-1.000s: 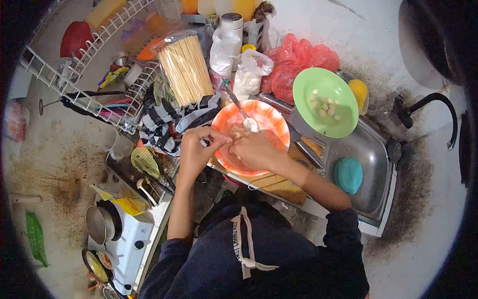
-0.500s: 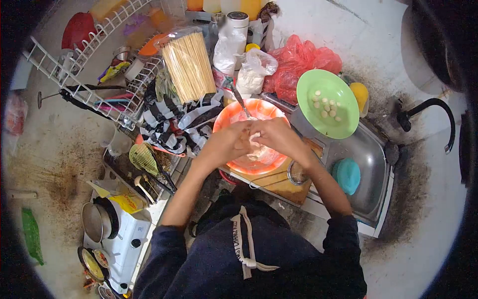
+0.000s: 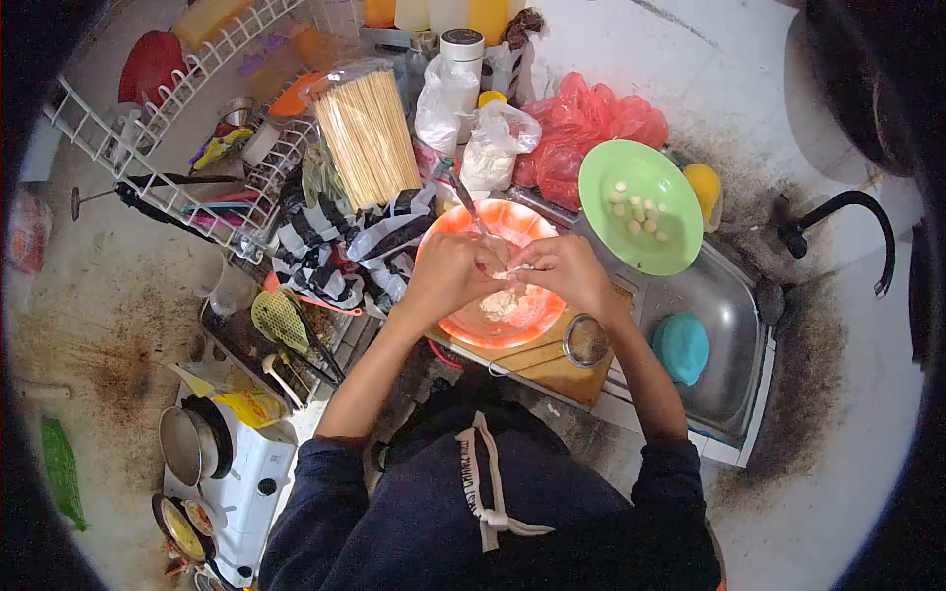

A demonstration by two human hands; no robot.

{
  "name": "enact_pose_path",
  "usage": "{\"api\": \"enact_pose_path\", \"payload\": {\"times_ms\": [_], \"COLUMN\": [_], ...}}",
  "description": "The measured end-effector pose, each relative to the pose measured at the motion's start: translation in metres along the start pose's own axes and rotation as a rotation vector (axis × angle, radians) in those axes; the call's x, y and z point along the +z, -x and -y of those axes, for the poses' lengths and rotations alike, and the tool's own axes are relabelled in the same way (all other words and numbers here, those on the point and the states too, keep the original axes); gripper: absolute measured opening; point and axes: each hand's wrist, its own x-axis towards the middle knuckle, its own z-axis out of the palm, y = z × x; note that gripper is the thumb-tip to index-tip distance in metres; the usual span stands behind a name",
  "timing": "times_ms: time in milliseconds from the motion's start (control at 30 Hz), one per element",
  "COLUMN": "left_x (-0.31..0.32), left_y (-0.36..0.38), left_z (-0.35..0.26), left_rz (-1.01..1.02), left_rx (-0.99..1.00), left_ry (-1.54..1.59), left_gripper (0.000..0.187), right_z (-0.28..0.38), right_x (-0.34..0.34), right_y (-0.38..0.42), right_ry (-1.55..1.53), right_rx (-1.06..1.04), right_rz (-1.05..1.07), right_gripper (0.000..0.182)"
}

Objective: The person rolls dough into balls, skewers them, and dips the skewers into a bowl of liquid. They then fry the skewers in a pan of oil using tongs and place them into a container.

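Two hands over the orange-and-white bowl point(image 3: 478, 333): left hand point(image 3: 453, 271) at 9 o'clock, right hand point(image 3: 572, 271) at 3 o'clock, fingers curled inward and meeting near the middle, closed in a pinch on a small piece of pale dough point(image 3: 509, 274). Cannot tell the exact finger placement. Probably light, soft and slightly tacky, easily torn or flattened; best taken lightly between thumb and fingertip pads, and turned rather than squeezed.

Below, toward 6 o'clock inside the bowl, a rough heap of dough point(image 3: 501, 305), likely crumbly at the edges and best gathered from underneath with cupped fingers. Leaning over the rim at 11 o'clock, a spoon point(image 3: 463, 199), handle outward, lower end partly hidden.

At 2 o'clock, a green plate point(image 3: 672, 182), tilted in view, bearing roughly ten small dough balls point(image 3: 638, 210), likely to roll and to dent if pressed. At 12 o'clock, just beyond the bowl, a clear plastic bag point(image 3: 488, 163) of white powder. At 4 o'clock, a round strainer point(image 3: 589, 342) on a wooden board point(image 3: 554, 366). Farther out, between 3 and 4, a turquoise container point(image 3: 681, 348) in the steel sink point(image 3: 724, 305), contents not visible.
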Motion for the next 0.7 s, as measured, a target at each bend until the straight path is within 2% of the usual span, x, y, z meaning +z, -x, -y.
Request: {"api": "enact_pose_path", "payload": {"times_ms": [167, 267, 333, 367, 433, 467, 533, 567, 633, 667, 700], "left_x": [-0.001, -0.008, -0.015, -0.016, -0.017, -0.015, -0.006, -0.001, 0.01, 0.014, 0.015], "left_y": [0.006, 0.006, 0.005, 0.005, 0.003, 0.002, -0.006, -0.008, -0.011, -0.012, -0.014], "left_z": [0.007, 0.002, -0.002, -0.001, 0.003, 0.0, -0.013, -0.019, -0.031, -0.037, -0.043], "left_rz": [0.036, 0.088, 0.197, 0.197, 0.206, 0.203, -0.026, -0.027, -0.089, -0.103, -0.102], "left_rx": [0.054, 0.054, 0.048, 0.049, 0.055, 0.055, -0.23, -0.227, -0.203, -0.127, -0.127], "left_ry": [-0.138, -0.068, 0.169, 0.169, 0.456, 0.454, 1.12, 1.119, 1.723, 1.939, 1.94], "left_gripper": [0.021, 0.029, 0.037, 0.037, 0.038, 0.038, 0.046, 0.046, 0.056, 0.05, 0.05], "right_z": [0.002, 0.011, 0.017, 0.02, 0.024, 0.026, 0.028, 0.029, 0.041, 0.058, 0.067], "right_x": [-0.017, -0.022, -0.022, -0.021, -0.017, -0.016, -0.009, -0.001, 0.01, 0.011, 0.014], "right_y": [0.005, 0.01, 0.012, 0.012, 0.012, 0.012, 0.012, 0.011, 0.013, 0.018, 0.022], "right_ry": [-0.305, -0.443, -0.503, -0.548, -0.592, -0.624, -0.653, -0.649, -0.643, -0.257, 0.13], "right_rx": [0.053, 0.068, 0.045, 0.01, -0.026, -0.024, -0.024, -0.071, -0.116, -0.108, -0.097], "right_rz": [0.082, 0.091, 0.093, 0.086, 0.082, 0.08, 0.078, 0.039, 0.002, -0.082, -0.162], "right_gripper": [0.018, 0.022, 0.024, 0.026, 0.027, 0.029, 0.031, 0.03, 0.029, 0.025, 0.021]}}
